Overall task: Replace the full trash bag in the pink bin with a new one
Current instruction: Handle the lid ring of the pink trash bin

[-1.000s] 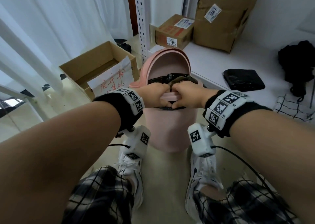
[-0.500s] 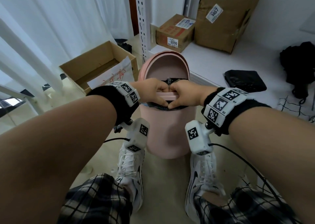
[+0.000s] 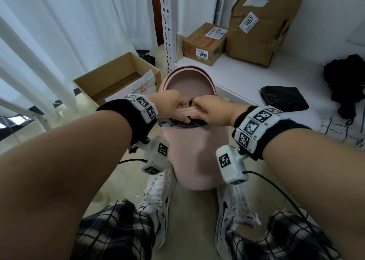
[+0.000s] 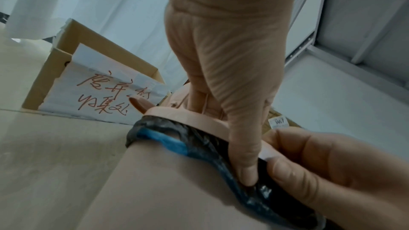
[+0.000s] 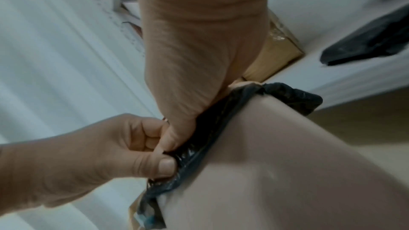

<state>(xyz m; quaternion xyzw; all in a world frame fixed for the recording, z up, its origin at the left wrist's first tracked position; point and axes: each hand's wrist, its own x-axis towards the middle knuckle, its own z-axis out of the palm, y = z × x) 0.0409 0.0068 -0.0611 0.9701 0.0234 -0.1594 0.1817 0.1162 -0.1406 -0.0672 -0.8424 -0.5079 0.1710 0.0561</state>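
The pink bin (image 3: 197,153) stands on the floor between my feet, its lid (image 3: 189,83) tipped up and back. A black trash bag (image 3: 177,123) with a blue drawstring is folded over the bin's rim. A pink ring (image 3: 187,111) lies over the bag at the front of the rim. My left hand (image 3: 173,109) and right hand (image 3: 209,111) grip this ring side by side, with their thumbs on the bag edge. The left wrist view shows my left thumb (image 4: 243,155) pressing the bag (image 4: 199,139) under the ring (image 4: 199,120). The bin's contents are hidden.
A flat black folded pack (image 3: 284,100) and black cloth (image 3: 347,81) lie on the low white shelf (image 3: 246,77) to the right. Two sealed cartons (image 3: 203,42) stand at its back. An open cardboard box (image 3: 118,77) with a handwritten sheet sits left of the bin, near white curtains.
Both hands keep their grip at the front of the rim. The view has shifted a little, and more of the bag's blue-edged fold shows below my left hand.
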